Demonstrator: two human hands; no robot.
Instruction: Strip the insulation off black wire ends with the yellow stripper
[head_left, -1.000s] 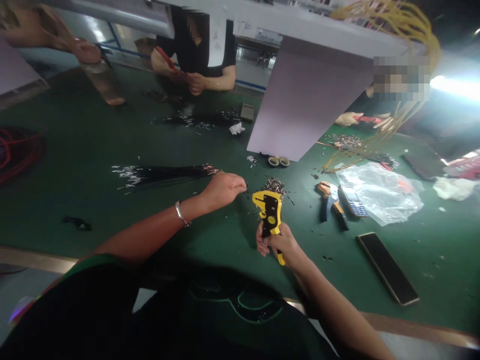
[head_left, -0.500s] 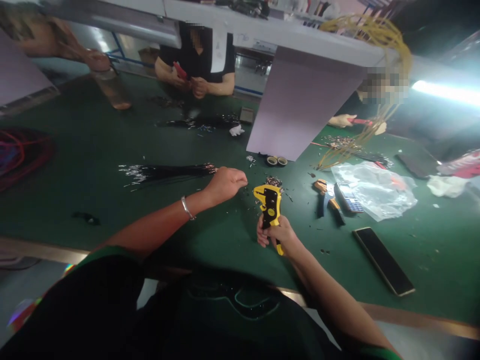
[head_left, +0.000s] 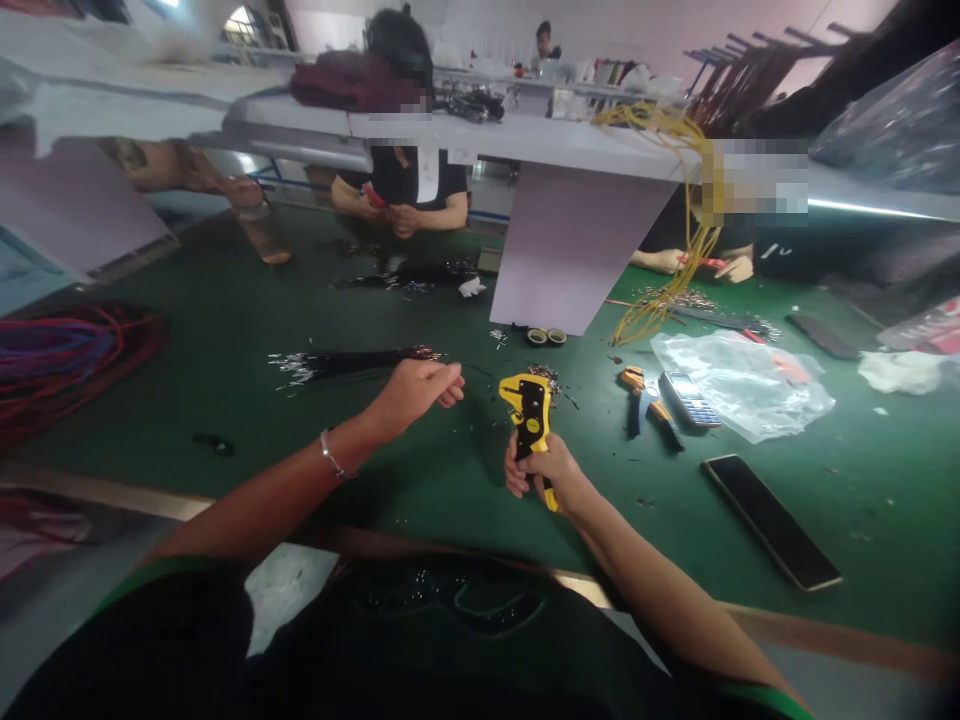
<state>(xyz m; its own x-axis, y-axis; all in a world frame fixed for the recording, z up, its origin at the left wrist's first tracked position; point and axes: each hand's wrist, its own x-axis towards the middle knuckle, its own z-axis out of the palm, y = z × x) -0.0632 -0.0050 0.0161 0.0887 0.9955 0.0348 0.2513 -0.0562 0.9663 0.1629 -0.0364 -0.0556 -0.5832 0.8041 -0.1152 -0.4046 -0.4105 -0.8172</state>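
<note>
My right hand (head_left: 551, 470) is wrapped round the handles of a yellow-and-black wire stripper (head_left: 533, 420), whose jaws point up and away from me. My left hand (head_left: 421, 392) is closed in a pinch to the left of the tool, apart from it. A thin black wire shows faintly at its fingertips, running towards the tool's jaws. Just beyond this hand lies a bundle of black wires (head_left: 345, 364) with bare, shiny ends at the left and coppery ends at the right. Behind the stripper is a small pile of metal terminals (head_left: 546, 376), partly hidden by it.
On the right lie orange-handled pliers (head_left: 637, 385), a keypad phone (head_left: 690, 398), a clear plastic bag (head_left: 750, 385) and a black smartphone (head_left: 771, 522). Tape rolls (head_left: 546, 337) sit by the white divider (head_left: 570, 250). Red and blue wires (head_left: 67, 360) are coiled at left. Co-workers sit opposite.
My left hand has drawn back left, away from the wire stripper. The right hand keeps its grip on the tool. The view has tilted up, showing more of the room.
</note>
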